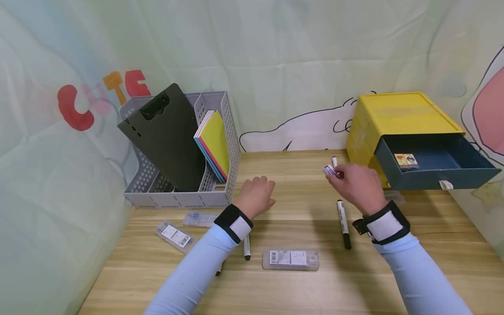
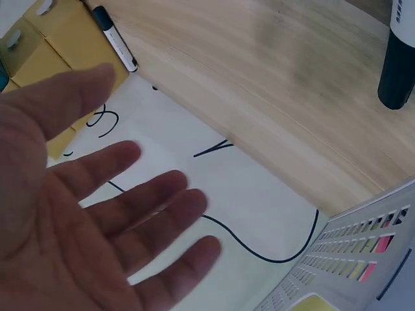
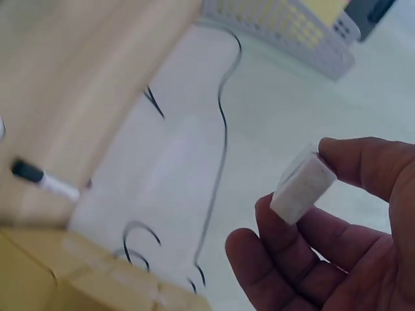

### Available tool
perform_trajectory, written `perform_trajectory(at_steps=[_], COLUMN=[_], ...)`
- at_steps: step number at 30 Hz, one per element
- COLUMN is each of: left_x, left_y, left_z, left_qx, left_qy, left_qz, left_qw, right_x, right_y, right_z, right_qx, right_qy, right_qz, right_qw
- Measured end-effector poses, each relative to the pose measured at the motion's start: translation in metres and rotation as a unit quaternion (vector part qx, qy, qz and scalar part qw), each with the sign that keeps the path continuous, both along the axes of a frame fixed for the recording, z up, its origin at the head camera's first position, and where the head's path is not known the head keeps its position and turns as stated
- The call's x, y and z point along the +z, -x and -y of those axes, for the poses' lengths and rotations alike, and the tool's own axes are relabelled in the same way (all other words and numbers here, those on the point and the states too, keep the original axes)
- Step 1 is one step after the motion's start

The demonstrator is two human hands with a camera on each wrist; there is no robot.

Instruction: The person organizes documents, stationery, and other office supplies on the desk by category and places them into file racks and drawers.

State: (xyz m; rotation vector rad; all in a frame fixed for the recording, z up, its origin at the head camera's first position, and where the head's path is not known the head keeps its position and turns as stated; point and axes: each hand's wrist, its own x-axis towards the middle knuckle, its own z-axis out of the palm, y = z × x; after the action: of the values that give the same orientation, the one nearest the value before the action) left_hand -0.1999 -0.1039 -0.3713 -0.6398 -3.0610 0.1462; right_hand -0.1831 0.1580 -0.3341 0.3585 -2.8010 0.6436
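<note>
My right hand (image 1: 360, 186) pinches a small white eraser (image 3: 303, 188) between thumb and fingers, raised over the table in front of the drawer box. The eraser's printed sleeve shows in the head view. My left hand (image 1: 255, 197) hovers over the table beside the grey organizer (image 1: 177, 200), holding nothing; in the left wrist view its fingers (image 2: 149, 201) are spread and slightly bent. Below the right hand lies a whiteboard marker (image 1: 343, 223), and another marker (image 1: 334, 161) lies behind it. The blue drawer (image 1: 441, 177) stands pulled out, with small printed blocks (image 1: 406, 161) inside.
The yellow drawer box (image 1: 409, 113) stands at the back right. The organizer holds a black clipboard (image 1: 169, 140) and notebooks (image 1: 215, 144). Clear plastic cases (image 1: 290, 259) with labels lie on the table, along with a marker (image 1: 246, 248) near the left wrist. A curtain hangs behind.
</note>
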Motion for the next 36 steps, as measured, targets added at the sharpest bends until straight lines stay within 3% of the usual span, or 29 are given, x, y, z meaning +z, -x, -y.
perform_trajectory(at_steps=[9, 18, 27, 36], left_x=[-0.005, -0.007, -0.007, -0.007], left_y=[-0.001, -0.002, -0.005, -0.007], left_z=[0.009, 0.014, 0.016, 0.015], left_qx=[0.042, 0.038, 0.05, 0.06], left_qy=[0.028, 0.019, 0.02, 0.023], left_qz=[0.034, 0.036, 0.054, 0.066], left_qw=[0.9981, 0.9985, 0.9971, 0.9957], right_x=[0.038, 0.06, 0.057, 0.051], right_y=[0.0, -0.001, 0.014, 0.03], right_z=[-0.043, -0.098, -0.129, -0.144], right_qx=[-0.098, -0.201, -0.28, -0.318], right_qy=[0.025, -0.013, -0.108, -0.144], right_qz=[-0.009, -0.022, 0.072, 0.161], right_qw=[0.995, 0.979, 0.951, 0.923])
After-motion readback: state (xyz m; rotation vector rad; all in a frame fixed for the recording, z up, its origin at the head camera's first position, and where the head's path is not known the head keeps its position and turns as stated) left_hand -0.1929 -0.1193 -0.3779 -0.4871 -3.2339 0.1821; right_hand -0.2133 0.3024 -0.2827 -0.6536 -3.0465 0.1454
